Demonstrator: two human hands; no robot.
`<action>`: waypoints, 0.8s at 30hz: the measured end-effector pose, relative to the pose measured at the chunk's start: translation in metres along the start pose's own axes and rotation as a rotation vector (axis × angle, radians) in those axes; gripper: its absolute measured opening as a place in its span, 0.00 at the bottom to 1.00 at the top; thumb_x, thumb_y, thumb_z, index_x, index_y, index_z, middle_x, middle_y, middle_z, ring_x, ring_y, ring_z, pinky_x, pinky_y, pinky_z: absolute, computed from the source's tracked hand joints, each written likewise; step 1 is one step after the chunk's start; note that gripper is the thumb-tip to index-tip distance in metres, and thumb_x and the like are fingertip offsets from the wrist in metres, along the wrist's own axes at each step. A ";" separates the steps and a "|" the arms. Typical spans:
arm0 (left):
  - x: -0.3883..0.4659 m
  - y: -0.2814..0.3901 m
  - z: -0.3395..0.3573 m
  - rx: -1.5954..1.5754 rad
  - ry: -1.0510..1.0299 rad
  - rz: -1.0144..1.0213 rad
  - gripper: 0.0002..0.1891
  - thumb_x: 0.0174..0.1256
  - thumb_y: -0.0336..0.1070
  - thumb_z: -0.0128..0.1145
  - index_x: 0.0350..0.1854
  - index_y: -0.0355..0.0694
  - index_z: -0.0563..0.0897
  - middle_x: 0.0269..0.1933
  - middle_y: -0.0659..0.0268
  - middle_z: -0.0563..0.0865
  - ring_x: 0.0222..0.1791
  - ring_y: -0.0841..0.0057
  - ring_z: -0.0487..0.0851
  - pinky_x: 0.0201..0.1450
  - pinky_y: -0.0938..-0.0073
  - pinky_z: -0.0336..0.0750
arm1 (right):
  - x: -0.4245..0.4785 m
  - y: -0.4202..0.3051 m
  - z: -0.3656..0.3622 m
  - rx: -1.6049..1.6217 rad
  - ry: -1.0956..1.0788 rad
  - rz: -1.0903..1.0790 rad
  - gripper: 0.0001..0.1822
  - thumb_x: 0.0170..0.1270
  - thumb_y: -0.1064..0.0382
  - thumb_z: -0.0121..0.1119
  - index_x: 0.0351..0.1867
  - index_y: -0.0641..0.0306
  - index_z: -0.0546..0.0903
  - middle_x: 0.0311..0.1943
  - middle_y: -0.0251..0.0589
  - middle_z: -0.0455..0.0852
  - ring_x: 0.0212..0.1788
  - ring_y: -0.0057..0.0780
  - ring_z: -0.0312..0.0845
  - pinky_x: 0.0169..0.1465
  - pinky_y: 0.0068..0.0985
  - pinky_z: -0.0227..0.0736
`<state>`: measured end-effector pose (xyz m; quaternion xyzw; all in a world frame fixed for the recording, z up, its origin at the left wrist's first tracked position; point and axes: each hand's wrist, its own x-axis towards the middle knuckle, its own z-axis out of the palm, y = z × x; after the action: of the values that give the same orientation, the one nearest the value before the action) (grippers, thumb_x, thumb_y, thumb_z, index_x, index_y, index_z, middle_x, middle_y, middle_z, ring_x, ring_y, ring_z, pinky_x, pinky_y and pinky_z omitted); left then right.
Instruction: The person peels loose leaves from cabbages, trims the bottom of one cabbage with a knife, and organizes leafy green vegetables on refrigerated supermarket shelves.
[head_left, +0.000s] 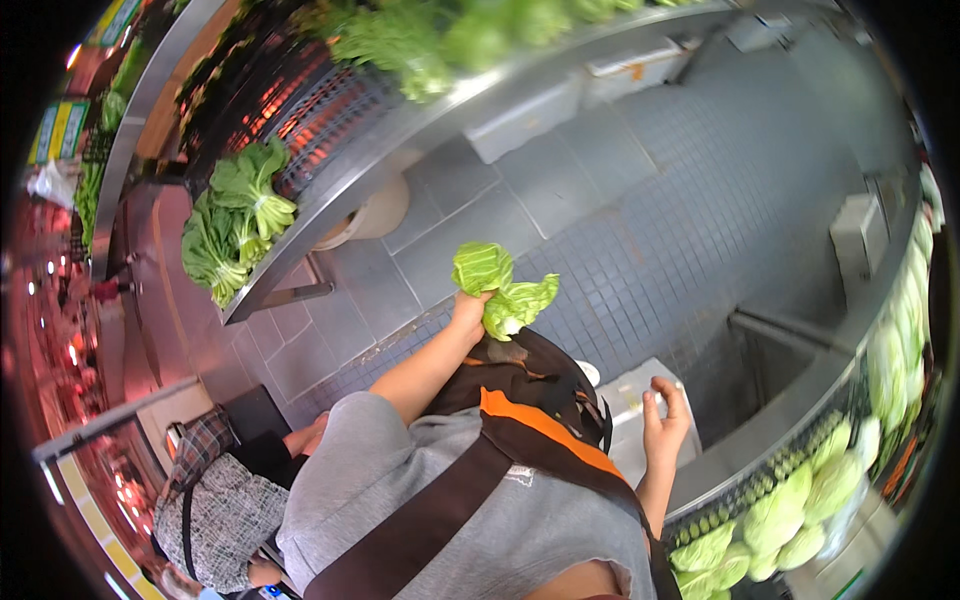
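Note:
Loose green cabbage leaves (517, 304) are held in my left hand (471, 313), out in front of my body above the tiled floor. My right hand (666, 416) is raised on the other side, fingers apart and curled, with nothing in it. Below that hand is a white foam box (637, 397) on the floor. Bundles of leafy greens (244, 217) lie on the end of the metal counter at the left. Several round cabbages (780, 517) sit by a black crate edge at the lower right.
A metal counter (420, 124) curves across the top, bearing blurred greens and a dark plastic crate (330, 112). A round bin (382, 214) and white boxes (525, 120) stand beneath it. Long cabbages (889, 367) line the right counter. Another person (217, 517) is at the lower left.

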<state>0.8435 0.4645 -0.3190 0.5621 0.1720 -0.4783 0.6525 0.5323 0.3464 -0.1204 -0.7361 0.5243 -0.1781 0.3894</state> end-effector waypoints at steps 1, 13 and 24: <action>0.019 0.004 -0.022 -0.043 0.079 0.044 0.21 0.55 0.23 0.57 0.53 0.39 0.71 0.49 0.64 0.78 0.47 0.67 0.77 0.47 0.64 0.73 | 0.016 0.002 0.018 0.022 -0.056 0.050 0.12 0.54 0.69 0.60 0.41 0.68 0.78 0.36 0.44 0.82 0.43 0.33 0.77 0.49 0.27 0.69; 0.289 0.134 -0.324 -0.505 0.787 0.299 0.18 0.60 0.26 0.52 0.54 0.41 0.72 0.50 0.60 0.77 0.47 0.64 0.78 0.46 0.60 0.77 | 0.054 0.080 0.205 -0.100 -0.707 0.862 0.14 0.58 0.62 0.61 0.43 0.65 0.76 0.31 0.36 0.81 0.35 0.23 0.78 0.38 0.20 0.71; 0.367 0.218 -0.336 -0.773 0.516 0.505 0.15 0.64 0.34 0.48 0.53 0.41 0.73 0.49 0.60 0.79 0.44 0.65 0.80 0.41 0.63 0.78 | 0.057 0.067 0.225 0.175 -0.359 1.218 0.11 0.61 0.60 0.55 0.43 0.59 0.74 0.33 0.35 0.80 0.35 0.24 0.78 0.36 0.21 0.70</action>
<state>1.3043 0.5888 -0.5785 0.4038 0.3499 -0.0540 0.8435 0.6630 0.3722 -0.3224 -0.2902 0.7587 0.1591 0.5612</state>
